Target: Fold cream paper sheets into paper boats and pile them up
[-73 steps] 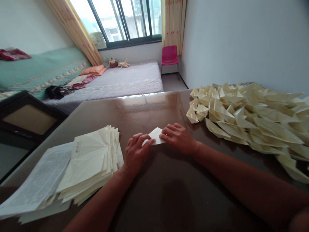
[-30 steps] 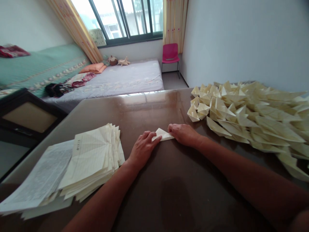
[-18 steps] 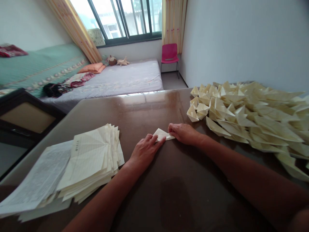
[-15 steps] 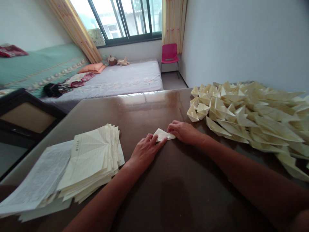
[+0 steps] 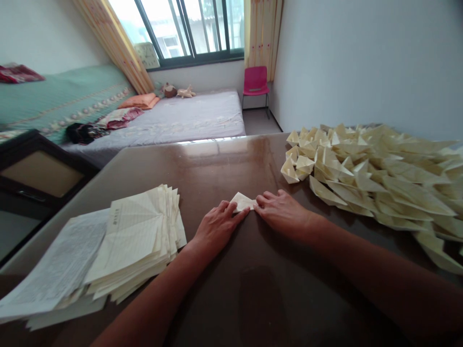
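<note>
A small folded cream paper piece [image 5: 241, 201] lies flat on the dark brown table [image 5: 217, 164]. My left hand [image 5: 216, 226] rests palm down beside it, its fingertips pressing the paper's left edge. My right hand [image 5: 284, 213] lies flat on the table with its fingers spread, the fingertips pressing the paper's right edge. Most of the paper is covered by the two hands.
A fanned stack of lined cream sheets [image 5: 130, 241] lies at the left, over a printed grey sheet [image 5: 54, 270]. A big heap of folded paper boats [image 5: 369, 168] fills the right side. Beyond the table are a bed [image 5: 170, 120] and a pink chair [image 5: 255, 82].
My right hand has slid left along the paper, covering more of it and flattening it. My left hand stays on the left edge. The paper lies lower and smaller than 2.4 s ago.
</note>
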### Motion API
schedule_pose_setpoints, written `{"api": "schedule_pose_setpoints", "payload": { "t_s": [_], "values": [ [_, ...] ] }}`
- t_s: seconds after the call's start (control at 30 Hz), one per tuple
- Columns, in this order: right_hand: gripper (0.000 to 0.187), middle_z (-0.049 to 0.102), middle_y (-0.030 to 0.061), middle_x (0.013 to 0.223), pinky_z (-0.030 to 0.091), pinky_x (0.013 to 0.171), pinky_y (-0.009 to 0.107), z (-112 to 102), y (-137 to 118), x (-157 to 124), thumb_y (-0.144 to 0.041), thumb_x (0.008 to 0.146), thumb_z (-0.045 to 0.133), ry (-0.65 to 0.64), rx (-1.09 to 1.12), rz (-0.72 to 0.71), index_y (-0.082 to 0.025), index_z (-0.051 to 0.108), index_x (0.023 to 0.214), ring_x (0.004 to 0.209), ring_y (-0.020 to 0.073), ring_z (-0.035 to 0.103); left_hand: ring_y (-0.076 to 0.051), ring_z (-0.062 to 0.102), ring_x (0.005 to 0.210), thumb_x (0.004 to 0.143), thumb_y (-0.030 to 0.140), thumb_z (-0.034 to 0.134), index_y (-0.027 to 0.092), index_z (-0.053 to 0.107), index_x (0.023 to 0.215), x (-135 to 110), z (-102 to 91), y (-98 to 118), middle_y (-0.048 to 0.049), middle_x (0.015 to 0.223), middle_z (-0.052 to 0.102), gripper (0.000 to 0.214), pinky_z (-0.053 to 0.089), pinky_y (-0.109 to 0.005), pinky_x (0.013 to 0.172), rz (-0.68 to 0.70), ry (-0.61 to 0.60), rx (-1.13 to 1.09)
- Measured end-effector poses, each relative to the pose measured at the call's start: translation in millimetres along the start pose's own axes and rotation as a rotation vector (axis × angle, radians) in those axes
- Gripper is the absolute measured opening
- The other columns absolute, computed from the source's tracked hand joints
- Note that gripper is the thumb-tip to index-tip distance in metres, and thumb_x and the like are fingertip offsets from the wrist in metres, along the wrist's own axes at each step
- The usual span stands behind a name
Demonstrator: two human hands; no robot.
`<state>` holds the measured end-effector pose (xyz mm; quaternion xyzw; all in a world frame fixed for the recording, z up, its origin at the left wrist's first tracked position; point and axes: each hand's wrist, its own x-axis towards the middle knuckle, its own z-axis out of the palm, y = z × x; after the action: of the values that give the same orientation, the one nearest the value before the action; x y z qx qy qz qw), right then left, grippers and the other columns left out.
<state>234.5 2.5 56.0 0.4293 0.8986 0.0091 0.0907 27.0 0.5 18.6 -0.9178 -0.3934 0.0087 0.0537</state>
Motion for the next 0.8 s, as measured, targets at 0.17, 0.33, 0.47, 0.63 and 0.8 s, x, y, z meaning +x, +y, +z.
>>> {"api": "schedule_pose_setpoints", "payload": {
  "t_s": [0.17,0.33,0.47,0.63,0.8],
  "values": [
    [0.024,0.063,0.0133,0.107,0.040,0.071,0.037,-5,-7,-1,-0.012,0.091,0.044,-0.041,-0.030,0.038,-0.015,0.067,0.100,0.099,0.0258,0.055,-0.023,0.047,0.109,0.093,0.020,0.045,0.022,0.040,0.139,-5,-0.7,3,-0.0067,0.119,0.054,0.046,0.049,-0.036,0.090,-0.029,-0.008,-0.024],
    [0.024,0.063,0.0143,0.106,0.040,0.070,0.036,-5,-10,-1,-0.012,0.090,0.045,-0.050,-0.026,0.047,-0.015,0.068,0.097,0.099,0.0260,0.055,-0.023,0.049,0.108,0.092,0.017,0.047,0.018,0.047,0.133,-12,-1.8,4,-0.0076,0.118,0.057,0.041,0.049,-0.035,0.088,-0.071,-0.010,0.021],
    [0.023,0.064,0.0137,0.104,0.040,0.068,0.036,-4,-7,0,-0.012,0.089,0.046,-0.021,-0.012,0.049,-0.016,0.068,0.095,0.096,0.0258,0.056,-0.024,0.052,0.105,0.090,0.016,0.049,0.018,0.056,0.123,-15,-7.0,3,-0.0080,0.114,0.059,0.034,0.048,-0.037,0.085,-0.121,-0.004,0.077],
    [0.016,0.064,0.0117,0.103,0.041,0.069,0.032,-3,8,4,-0.017,0.088,0.053,0.029,0.028,0.044,-0.018,0.068,0.091,0.098,0.0249,0.056,-0.024,0.053,0.101,0.088,0.012,0.050,0.017,0.062,0.113,-17,-11.1,1,-0.0090,0.103,0.061,0.029,0.048,-0.036,0.082,-0.188,0.008,0.101],
    [0.020,0.062,0.0096,0.112,0.043,0.076,0.031,5,23,12,-0.026,0.088,0.056,0.133,0.104,0.048,-0.021,0.064,0.105,0.103,0.0240,0.055,-0.023,0.053,0.098,0.088,0.016,0.051,0.018,0.062,0.108,-18,-4.0,-4,-0.0076,0.102,0.061,0.023,0.047,-0.034,0.078,-0.182,0.081,0.064]
  ]
}}
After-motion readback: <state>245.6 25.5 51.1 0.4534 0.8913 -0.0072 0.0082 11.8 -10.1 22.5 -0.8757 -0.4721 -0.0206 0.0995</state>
